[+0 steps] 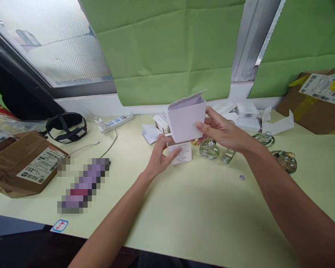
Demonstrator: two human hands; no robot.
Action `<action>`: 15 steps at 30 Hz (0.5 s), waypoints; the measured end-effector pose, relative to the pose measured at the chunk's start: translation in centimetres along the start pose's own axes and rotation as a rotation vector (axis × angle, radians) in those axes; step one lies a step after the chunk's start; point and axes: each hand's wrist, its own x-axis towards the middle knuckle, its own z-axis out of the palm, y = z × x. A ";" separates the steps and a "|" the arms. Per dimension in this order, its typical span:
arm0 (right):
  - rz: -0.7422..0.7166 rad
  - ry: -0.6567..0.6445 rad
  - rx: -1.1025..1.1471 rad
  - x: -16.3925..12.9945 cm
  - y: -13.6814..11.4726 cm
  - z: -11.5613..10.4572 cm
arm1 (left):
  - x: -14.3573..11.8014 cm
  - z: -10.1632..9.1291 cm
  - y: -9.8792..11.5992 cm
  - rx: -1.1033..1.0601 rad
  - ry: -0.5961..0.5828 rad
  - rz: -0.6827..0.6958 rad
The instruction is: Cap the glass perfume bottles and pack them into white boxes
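Head view, mid-frame: both hands clamp an open white box (186,118) — right hand (222,131) on its side, left hand (162,156) beneath, pinching a leaflet (181,153) — boxing seems underway.

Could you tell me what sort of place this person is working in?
Probably a packing or unpacking desk by a window. The hands hold a small white box over a pale table, with glass bottles, more white boxes and labelled parcels lying around.
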 end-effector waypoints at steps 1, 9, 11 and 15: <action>-0.009 0.004 -0.021 0.2 0.1 0.3 | -0.1 0.1 0.1 0.025 -0.004 0.001; -0.106 -0.011 -0.155 0.7 0.5 1.9 | -0.5 1.1 1.1 -0.073 0.041 -0.111; -0.105 -0.023 -0.198 0.7 0.6 1.8 | -0.4 1.1 1.0 -0.127 0.039 -0.109; -0.034 0.005 -0.347 0.3 0.6 0.7 | -0.2 1.1 0.8 -0.217 0.023 -0.081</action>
